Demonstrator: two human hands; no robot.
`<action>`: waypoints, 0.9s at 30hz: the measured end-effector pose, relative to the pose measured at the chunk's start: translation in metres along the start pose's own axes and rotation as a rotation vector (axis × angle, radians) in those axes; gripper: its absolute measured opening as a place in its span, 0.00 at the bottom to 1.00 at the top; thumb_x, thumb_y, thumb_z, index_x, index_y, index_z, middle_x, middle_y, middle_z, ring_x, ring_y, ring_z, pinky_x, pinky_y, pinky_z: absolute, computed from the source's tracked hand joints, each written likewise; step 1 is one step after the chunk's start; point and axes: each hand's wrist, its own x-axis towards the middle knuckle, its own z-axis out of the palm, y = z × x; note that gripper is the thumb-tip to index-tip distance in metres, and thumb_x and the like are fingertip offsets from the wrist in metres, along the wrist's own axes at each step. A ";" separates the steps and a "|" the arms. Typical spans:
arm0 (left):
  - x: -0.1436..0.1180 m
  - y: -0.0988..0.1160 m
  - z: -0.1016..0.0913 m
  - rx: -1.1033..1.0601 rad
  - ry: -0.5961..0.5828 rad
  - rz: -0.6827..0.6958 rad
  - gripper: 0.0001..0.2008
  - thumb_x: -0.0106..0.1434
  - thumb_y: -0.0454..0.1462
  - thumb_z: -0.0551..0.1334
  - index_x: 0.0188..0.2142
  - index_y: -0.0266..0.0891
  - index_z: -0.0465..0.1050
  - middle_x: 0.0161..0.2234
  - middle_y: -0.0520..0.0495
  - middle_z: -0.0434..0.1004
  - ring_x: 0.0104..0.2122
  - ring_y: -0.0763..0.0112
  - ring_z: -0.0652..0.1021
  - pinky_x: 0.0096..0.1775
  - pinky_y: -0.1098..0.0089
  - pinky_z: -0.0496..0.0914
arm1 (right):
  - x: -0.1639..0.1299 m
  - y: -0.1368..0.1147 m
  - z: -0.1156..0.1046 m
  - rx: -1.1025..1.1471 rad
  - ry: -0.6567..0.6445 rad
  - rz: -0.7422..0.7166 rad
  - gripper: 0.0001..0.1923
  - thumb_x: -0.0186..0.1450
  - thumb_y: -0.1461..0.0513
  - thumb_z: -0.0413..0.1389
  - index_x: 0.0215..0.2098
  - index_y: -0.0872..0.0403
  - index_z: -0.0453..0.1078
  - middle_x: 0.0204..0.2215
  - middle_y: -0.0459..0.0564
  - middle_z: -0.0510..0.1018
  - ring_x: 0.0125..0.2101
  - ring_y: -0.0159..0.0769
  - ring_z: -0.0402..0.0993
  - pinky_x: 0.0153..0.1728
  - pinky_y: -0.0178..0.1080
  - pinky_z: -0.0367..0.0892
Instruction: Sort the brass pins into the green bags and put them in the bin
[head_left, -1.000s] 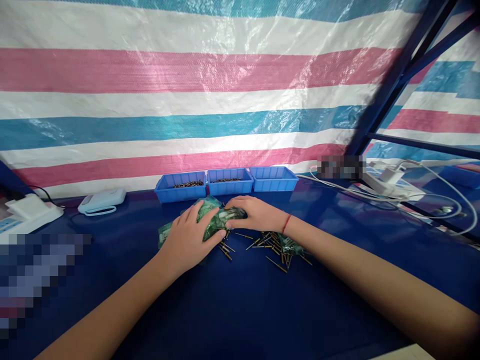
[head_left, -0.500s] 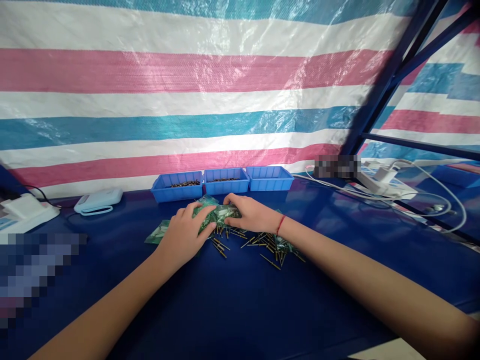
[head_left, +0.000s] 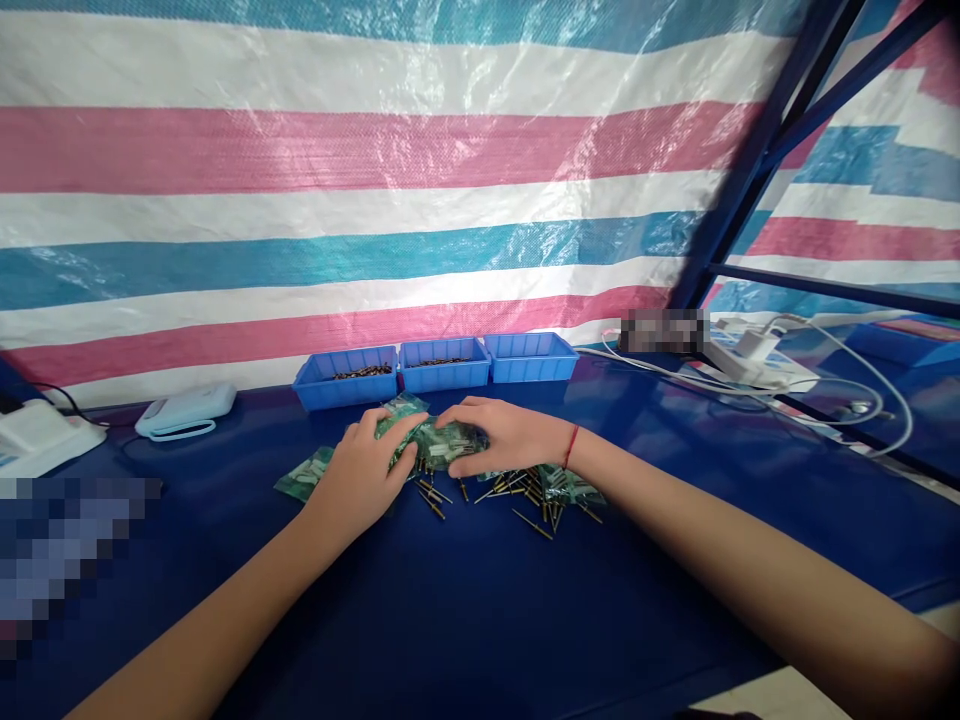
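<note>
Both hands are gathered on a crumpled green plastic bag (head_left: 439,443) in the middle of the blue tabletop (head_left: 480,610). Left hand (head_left: 360,478) lies palm down with its fingers curled over the bag's left end; right hand (head_left: 504,435) presses on the right end, thumb tucked under the edge, so the bag is pinched between the two. Small brass pins (head_left: 525,495) lie scattered just near and right of the bag, some under the right wrist, with a second scrap of green bag (head_left: 570,487) among them. Another flat green bag (head_left: 304,478) lies just left of the left hand.

Judging by the grip, the step in hand looks like bunching or working the bag so its contents come out onto the tabletop. A next move would call for a firm hold on the slippery film and care not to sweep the loose pins about.

Along the far edge stand three blue bins (head_left: 439,366) side by side; the left and middle ones hold dark small parts, the right one's contents cannot be made out. A white device (head_left: 184,410) sits far left, and white cables (head_left: 810,385) trail at far right.
</note>
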 end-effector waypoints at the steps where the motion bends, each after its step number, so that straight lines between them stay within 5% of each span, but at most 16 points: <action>1: 0.000 0.000 0.000 0.002 -0.004 0.000 0.20 0.69 0.41 0.50 0.59 0.49 0.64 0.50 0.41 0.64 0.48 0.54 0.71 0.47 0.54 0.69 | -0.001 -0.001 -0.001 -0.008 -0.024 0.002 0.31 0.58 0.48 0.60 0.55 0.53 0.64 0.42 0.53 0.70 0.40 0.41 0.67 0.41 0.44 0.65; 11: -0.002 0.009 -0.005 0.123 -0.020 -0.078 0.19 0.67 0.43 0.51 0.56 0.53 0.68 0.50 0.42 0.68 0.47 0.50 0.71 0.42 0.51 0.70 | 0.002 0.001 0.008 0.111 0.076 -0.024 0.22 0.54 0.68 0.59 0.47 0.53 0.67 0.43 0.50 0.66 0.28 0.29 0.66 0.33 0.37 0.67; 20: -0.001 0.004 0.000 0.058 0.001 -0.057 0.18 0.66 0.48 0.52 0.49 0.45 0.71 0.61 0.38 0.60 0.61 0.48 0.60 0.53 0.48 0.63 | -0.002 0.002 -0.004 0.194 0.109 0.015 0.19 0.53 0.71 0.58 0.43 0.54 0.70 0.42 0.49 0.67 0.27 0.26 0.65 0.30 0.35 0.66; 27: 0.000 0.004 -0.005 0.031 -0.047 -0.073 0.19 0.67 0.47 0.51 0.52 0.42 0.69 0.59 0.39 0.65 0.60 0.50 0.63 0.55 0.49 0.63 | -0.002 0.017 -0.014 0.190 0.167 0.200 0.18 0.56 0.68 0.58 0.45 0.55 0.67 0.34 0.48 0.73 0.24 0.28 0.66 0.24 0.34 0.65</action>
